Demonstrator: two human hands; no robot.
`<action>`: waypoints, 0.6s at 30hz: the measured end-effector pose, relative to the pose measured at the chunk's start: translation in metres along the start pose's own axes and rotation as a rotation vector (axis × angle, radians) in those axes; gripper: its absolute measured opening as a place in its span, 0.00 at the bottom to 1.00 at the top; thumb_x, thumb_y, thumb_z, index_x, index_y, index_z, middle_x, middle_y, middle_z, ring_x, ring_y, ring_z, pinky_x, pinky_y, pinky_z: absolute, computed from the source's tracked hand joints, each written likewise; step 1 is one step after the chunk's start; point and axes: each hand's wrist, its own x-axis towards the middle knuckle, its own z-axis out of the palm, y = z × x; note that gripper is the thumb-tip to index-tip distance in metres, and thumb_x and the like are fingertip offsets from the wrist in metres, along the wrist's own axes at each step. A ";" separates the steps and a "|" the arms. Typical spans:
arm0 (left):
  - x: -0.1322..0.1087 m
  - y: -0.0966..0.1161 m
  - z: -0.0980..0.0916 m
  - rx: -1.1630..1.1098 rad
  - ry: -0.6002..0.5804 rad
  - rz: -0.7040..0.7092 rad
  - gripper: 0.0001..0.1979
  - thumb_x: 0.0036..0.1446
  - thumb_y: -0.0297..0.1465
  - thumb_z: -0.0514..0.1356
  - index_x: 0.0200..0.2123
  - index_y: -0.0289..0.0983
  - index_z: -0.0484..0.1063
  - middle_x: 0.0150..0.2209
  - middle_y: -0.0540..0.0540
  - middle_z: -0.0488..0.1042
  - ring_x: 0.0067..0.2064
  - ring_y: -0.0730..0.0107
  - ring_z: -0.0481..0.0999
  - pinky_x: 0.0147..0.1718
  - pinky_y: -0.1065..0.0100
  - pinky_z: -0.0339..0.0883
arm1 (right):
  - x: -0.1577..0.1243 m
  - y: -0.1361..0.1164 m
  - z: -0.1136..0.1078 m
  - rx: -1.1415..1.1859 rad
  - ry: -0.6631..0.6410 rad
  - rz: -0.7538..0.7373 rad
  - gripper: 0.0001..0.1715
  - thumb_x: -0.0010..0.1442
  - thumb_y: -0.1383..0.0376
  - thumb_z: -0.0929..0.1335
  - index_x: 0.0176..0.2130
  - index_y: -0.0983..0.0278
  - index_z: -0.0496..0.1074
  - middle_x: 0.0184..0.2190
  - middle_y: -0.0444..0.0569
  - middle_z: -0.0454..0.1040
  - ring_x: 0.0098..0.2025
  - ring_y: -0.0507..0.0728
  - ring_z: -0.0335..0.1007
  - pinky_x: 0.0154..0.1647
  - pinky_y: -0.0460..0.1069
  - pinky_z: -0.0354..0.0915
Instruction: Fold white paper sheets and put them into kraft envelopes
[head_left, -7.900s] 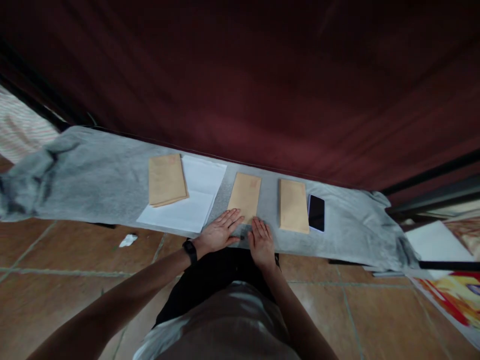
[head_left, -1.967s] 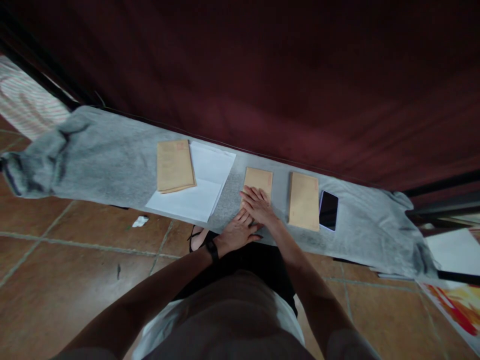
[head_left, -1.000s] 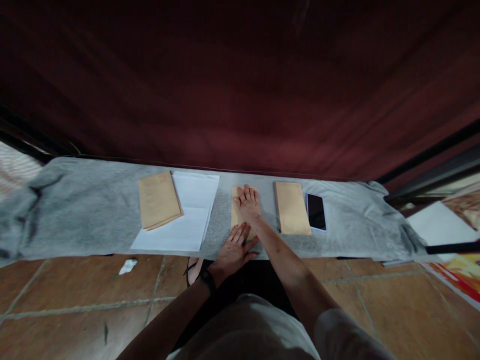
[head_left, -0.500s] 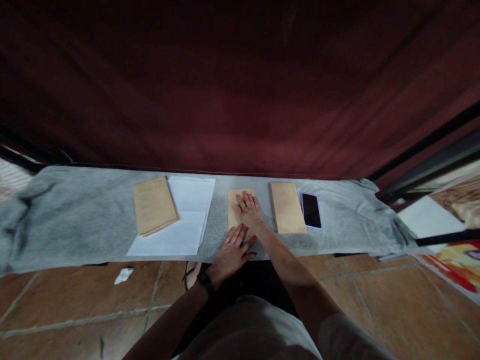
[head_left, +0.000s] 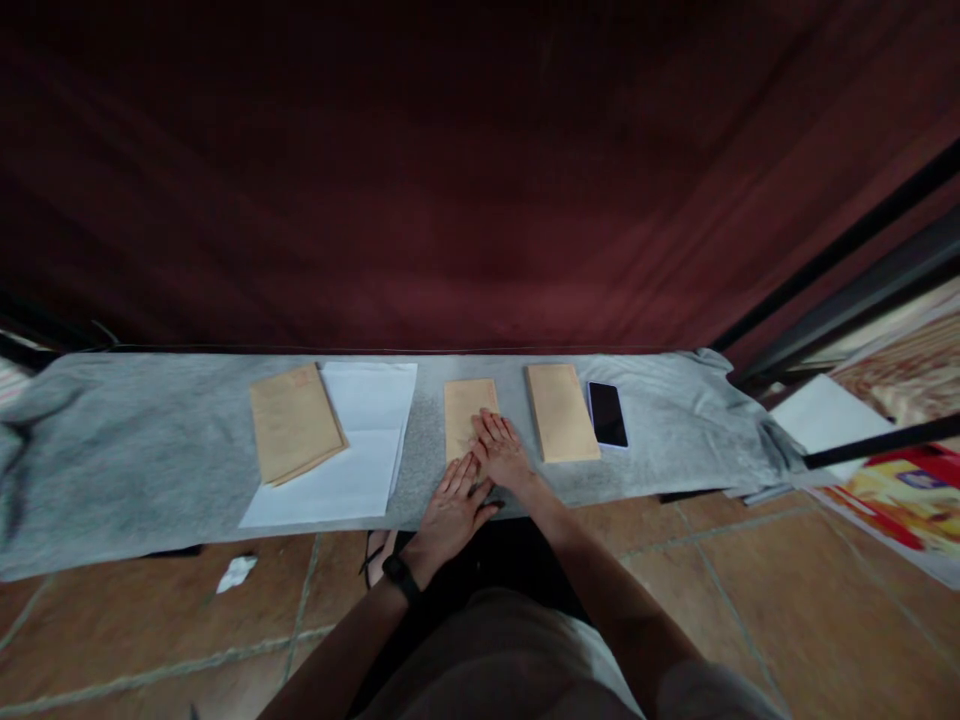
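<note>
Right hand (head_left: 501, 452) drawn back to near end of middle envelope (head_left: 466, 410), left hand (head_left: 452, 500) alongside, both open flat; even pressure advised.

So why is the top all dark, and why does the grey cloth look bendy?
Head view: dim light, so the red curtain sinks into shadow; the wide lens bows the grey cloth at its ends; the left hand, right hand and envelope look slightly soft; no glare on the phone.
</note>
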 end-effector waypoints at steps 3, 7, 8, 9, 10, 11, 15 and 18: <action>-0.006 0.000 -0.001 0.010 -0.015 -0.006 0.24 0.68 0.45 0.54 0.61 0.41 0.71 0.69 0.38 0.62 0.71 0.52 0.59 0.68 0.49 0.57 | -0.015 -0.003 -0.002 -0.004 0.008 0.006 0.32 0.75 0.56 0.56 0.72 0.65 0.53 0.73 0.55 0.52 0.75 0.60 0.46 0.74 0.60 0.48; -0.017 -0.002 -0.001 0.037 -0.012 0.006 0.27 0.69 0.45 0.53 0.65 0.37 0.66 0.70 0.35 0.60 0.71 0.52 0.58 0.67 0.49 0.59 | -0.035 -0.008 -0.005 -0.014 0.032 -0.019 0.33 0.75 0.54 0.57 0.72 0.64 0.54 0.73 0.56 0.52 0.74 0.61 0.49 0.73 0.60 0.48; -0.020 -0.003 -0.001 0.043 -0.008 0.010 0.28 0.69 0.45 0.52 0.66 0.35 0.65 0.70 0.34 0.59 0.72 0.52 0.58 0.67 0.49 0.59 | -0.041 -0.008 -0.006 -0.014 0.038 -0.031 0.33 0.75 0.54 0.58 0.72 0.64 0.54 0.73 0.56 0.52 0.74 0.61 0.49 0.73 0.60 0.48; -0.023 -0.003 -0.001 0.049 -0.005 0.013 0.29 0.69 0.45 0.52 0.66 0.34 0.64 0.70 0.34 0.59 0.72 0.52 0.57 0.67 0.49 0.59 | -0.047 -0.009 -0.008 -0.011 0.041 -0.048 0.33 0.74 0.54 0.58 0.72 0.64 0.55 0.73 0.56 0.52 0.74 0.62 0.49 0.73 0.61 0.48; -0.026 -0.003 -0.001 0.056 0.000 0.012 0.30 0.69 0.45 0.51 0.66 0.33 0.63 0.71 0.33 0.58 0.72 0.52 0.56 0.67 0.50 0.59 | -0.053 -0.010 -0.010 -0.005 0.042 -0.068 0.33 0.74 0.54 0.59 0.71 0.64 0.55 0.73 0.56 0.52 0.74 0.62 0.48 0.73 0.61 0.48; -0.028 -0.003 -0.001 0.062 0.004 0.007 0.30 0.69 0.45 0.51 0.67 0.32 0.62 0.71 0.33 0.57 0.72 0.52 0.55 0.67 0.50 0.59 | -0.060 -0.011 -0.012 0.003 0.040 -0.093 0.32 0.74 0.54 0.59 0.71 0.63 0.56 0.73 0.55 0.53 0.74 0.62 0.48 0.73 0.61 0.48; -0.035 -0.002 0.001 0.078 0.024 -0.044 0.34 0.70 0.45 0.49 0.69 0.28 0.56 0.70 0.31 0.58 0.72 0.52 0.55 0.67 0.49 0.60 | -0.088 -0.012 -0.017 0.038 0.027 -0.176 0.31 0.74 0.53 0.60 0.70 0.59 0.58 0.72 0.50 0.55 0.73 0.60 0.50 0.74 0.61 0.46; -0.038 0.001 0.003 0.087 0.034 -0.095 0.34 0.71 0.45 0.47 0.69 0.28 0.56 0.69 0.31 0.61 0.71 0.52 0.58 0.66 0.49 0.61 | -0.105 -0.012 -0.015 0.048 0.043 -0.178 0.31 0.73 0.54 0.61 0.70 0.58 0.58 0.72 0.50 0.56 0.73 0.60 0.51 0.74 0.62 0.47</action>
